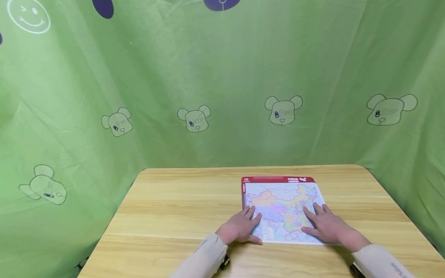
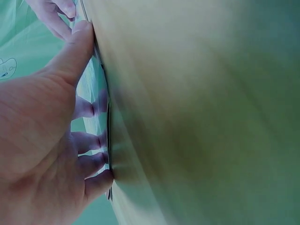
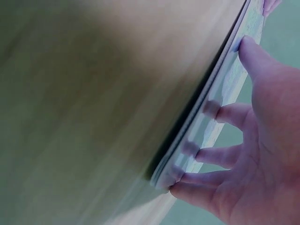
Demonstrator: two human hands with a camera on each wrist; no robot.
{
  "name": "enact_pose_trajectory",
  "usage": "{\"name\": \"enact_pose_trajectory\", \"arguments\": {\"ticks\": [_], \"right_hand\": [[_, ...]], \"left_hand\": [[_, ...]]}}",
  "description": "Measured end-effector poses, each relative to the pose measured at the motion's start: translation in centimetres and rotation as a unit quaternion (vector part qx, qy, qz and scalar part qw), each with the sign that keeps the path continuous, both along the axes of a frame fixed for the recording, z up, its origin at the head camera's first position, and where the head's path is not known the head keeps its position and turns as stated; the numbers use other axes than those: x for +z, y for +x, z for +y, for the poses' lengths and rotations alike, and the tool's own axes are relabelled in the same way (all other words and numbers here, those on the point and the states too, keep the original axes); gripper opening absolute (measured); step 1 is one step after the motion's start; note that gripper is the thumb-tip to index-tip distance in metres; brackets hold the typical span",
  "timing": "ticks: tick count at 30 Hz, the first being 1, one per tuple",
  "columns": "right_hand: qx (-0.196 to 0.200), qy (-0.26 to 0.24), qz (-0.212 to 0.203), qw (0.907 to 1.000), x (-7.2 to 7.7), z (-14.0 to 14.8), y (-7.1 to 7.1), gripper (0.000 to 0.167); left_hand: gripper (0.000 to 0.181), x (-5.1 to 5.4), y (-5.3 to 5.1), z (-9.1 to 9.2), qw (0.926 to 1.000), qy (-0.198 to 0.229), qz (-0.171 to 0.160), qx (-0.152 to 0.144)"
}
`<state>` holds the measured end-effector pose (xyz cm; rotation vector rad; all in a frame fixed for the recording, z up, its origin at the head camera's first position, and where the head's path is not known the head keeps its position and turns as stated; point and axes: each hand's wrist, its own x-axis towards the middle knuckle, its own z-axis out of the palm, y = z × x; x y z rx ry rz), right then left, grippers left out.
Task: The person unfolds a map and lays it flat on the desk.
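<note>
A flat, glossy map board (image 1: 285, 208) with a red top border and pastel-coloured regions lies on the table. My left hand (image 1: 240, 227) rests on its lower left part, fingers spread and the thumb at the near edge. On the lower right part rests my right hand (image 1: 328, 226), its fingers spread too. In the left wrist view, the fingertips of the left hand (image 2: 47, 117) touch the shiny surface along the board's edge. The right wrist view has the right hand (image 3: 276, 131) with fingertips on the board (image 3: 211, 101), whose thin layered edge shows.
The light wooden table (image 1: 167, 208) has rounded far corners and extends on both sides of the board. Behind it and at both sides hangs a green curtain (image 1: 229, 69) printed with bear faces. Dark straps or devices show under both sleeves.
</note>
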<state>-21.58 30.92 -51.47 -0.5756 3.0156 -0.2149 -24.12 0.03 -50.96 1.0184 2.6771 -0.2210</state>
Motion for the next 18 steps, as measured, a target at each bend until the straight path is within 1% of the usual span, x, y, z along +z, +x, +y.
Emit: {"name": "enact_pose_trajectory", "arguments": {"ticks": [8, 14, 18], "right_hand": [[0.004, 0.001, 0.004, 1.0, 0.0, -0.8, 0.1, 0.081], [0.006, 0.001, 0.002, 1.0, -0.1, -1.5, 0.0, 0.08], [0.01, 0.002, -0.002, 0.9999, 0.1, -2.0, -0.1, 0.08]], "left_hand": [[0.092, 0.1, 0.4, -0.9, 1.0, 0.006, -0.004, 0.006], [0.092, 0.0, 0.3, -1.5, 0.9998, 0.009, -0.012, 0.01], [0.091, 0.1, 0.3, -2.0, 0.9999, 0.009, -0.011, 0.009]]}}
